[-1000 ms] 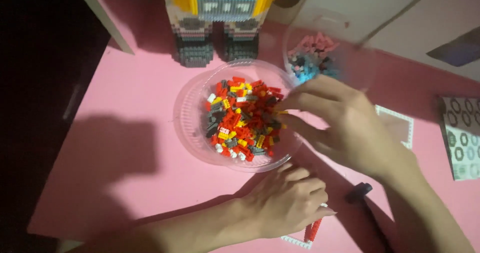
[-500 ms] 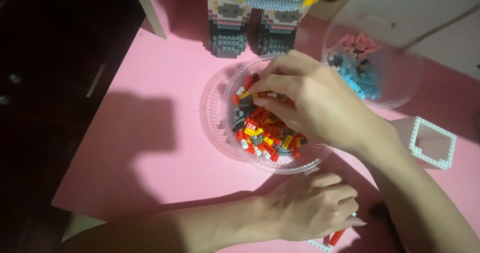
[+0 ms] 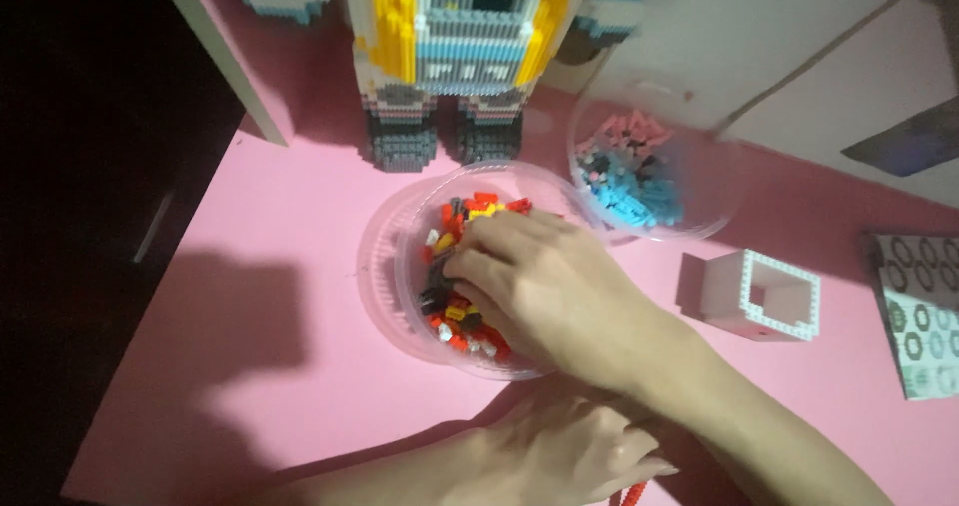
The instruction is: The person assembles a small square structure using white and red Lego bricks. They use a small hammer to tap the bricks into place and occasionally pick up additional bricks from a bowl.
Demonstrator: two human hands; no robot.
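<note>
Now right hand (image 3: 544, 291) digs in brick bowl (image 3: 385, 266), grip unclear; left hand (image 3: 569, 451) grip hidden.

I'm at a hobby desk at home: a pink tabletop (image 3: 280, 296), a tall brick-built figure (image 3: 450, 56), and clear bowls of tiny building bricks (image 3: 639, 181) sorted by colour.

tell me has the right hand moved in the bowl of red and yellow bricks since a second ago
Yes. The right hand has moved from the clear bowl's right edge to its left side.
</note>
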